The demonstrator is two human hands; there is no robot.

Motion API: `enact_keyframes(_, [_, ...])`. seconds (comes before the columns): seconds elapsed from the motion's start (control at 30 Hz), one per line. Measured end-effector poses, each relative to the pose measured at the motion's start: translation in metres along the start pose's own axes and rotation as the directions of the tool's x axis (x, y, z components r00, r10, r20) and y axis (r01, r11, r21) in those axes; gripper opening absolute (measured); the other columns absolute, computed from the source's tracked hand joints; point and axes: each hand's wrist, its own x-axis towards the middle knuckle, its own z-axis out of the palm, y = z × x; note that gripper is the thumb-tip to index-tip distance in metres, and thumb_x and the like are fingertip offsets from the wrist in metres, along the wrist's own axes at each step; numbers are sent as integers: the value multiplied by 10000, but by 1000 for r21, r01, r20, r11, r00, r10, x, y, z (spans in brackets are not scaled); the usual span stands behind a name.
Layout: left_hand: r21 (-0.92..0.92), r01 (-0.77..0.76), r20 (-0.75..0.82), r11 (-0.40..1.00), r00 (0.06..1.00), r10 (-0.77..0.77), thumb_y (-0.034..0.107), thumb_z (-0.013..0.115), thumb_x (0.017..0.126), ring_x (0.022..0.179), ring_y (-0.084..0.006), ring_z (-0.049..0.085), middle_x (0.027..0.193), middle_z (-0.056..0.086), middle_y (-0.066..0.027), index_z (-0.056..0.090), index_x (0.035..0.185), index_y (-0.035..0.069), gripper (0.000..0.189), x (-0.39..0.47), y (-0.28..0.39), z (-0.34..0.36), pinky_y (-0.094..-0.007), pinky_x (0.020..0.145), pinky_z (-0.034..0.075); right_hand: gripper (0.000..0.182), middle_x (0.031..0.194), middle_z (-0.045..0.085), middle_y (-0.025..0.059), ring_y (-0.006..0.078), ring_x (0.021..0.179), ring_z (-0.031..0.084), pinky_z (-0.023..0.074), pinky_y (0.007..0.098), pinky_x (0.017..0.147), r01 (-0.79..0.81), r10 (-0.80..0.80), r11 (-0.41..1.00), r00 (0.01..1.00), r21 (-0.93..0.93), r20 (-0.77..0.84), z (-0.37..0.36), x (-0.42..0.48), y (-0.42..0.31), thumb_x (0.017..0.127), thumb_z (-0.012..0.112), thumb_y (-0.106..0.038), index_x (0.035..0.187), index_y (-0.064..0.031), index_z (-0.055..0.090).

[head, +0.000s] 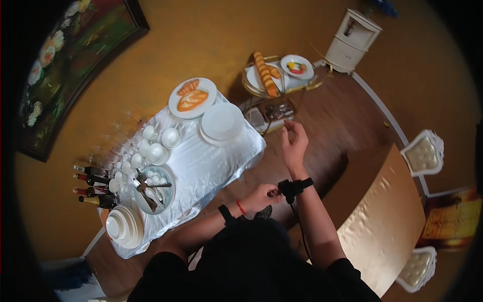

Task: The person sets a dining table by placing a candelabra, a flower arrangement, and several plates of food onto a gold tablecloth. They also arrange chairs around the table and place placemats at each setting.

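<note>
My left hand (262,198) reaches across my body, thumb and fingers at the edge of a black device (289,190) strapped to my right wrist. From that device a black cable (300,230) runs down along the forearm. My right hand (295,145) is raised with loosely bent fingers, holding nothing. A red string bracelet (240,207) and a black band (225,214) circle my left wrist. Left of both hands stands a table with a shiny white cloth (203,170). It bears a plate stack (222,122), a bread plate (193,98) and a bowl of cutlery and spoons (154,190).
Wine bottles (96,185), glasses (117,153), white cups (155,153) and stacked bowls (124,226) crowd the table's far left. A gold-railed trolley (281,85) carries bread and plates. At right are a gold-covered table (388,222) and tufted chairs (422,154). A white cabinet (351,41) stands behind.
</note>
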Motion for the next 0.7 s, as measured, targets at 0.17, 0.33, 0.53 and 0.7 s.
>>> enact_keyframes(0.17, [-132, 148, 7, 980, 989, -148, 237, 669, 920, 884, -51, 526, 971, 595, 21, 572, 1147, 1, 341, 36, -2, -34, -244, 813, 462, 130, 879, 614, 8, 54, 775, 552, 455, 207, 698, -479, 389, 776, 875, 410, 288, 52, 31, 24, 896, 612, -33, 1014, 23, 612])
enact_keyframes(0.33, [-350, -26, -3, 936, 1000, 26, 228, 651, 930, 877, -51, 530, 941, 605, 25, 598, 1108, -6, 299, 66, 8, -74, -235, 825, 454, 120, 870, 612, 9, 61, 766, 549, 457, 210, 718, -711, 507, 453, 702, 539, 500, 98, 64, 49, 882, 595, 13, 1002, 23, 605])
enact_keyframes(0.53, [-108, -49, 48, 993, 997, 54, 243, 643, 932, 801, -35, 512, 864, 605, 30, 618, 1069, -16, 295, 105, 23, -130, -224, 728, 447, 97, 849, 622, 40, 143, 706, 580, 475, 286, 681, -398, 274, 858, 889, 325, 366, 137, 114, 62, 859, 602, 16, 952, -9, 588])
enact_keyframes(0.7, [-219, -162, -60, 962, 986, 153, 333, 643, 921, 720, -68, 509, 763, 612, -9, 648, 944, -12, 346, 122, 15, -147, -253, 668, 437, 170, 845, 606, 153, 356, 778, 599, 488, 396, 690, 361, -281, 930, 822, -73, 495, 162, 139, 59, 781, 619, 24, 945, -22, 623])
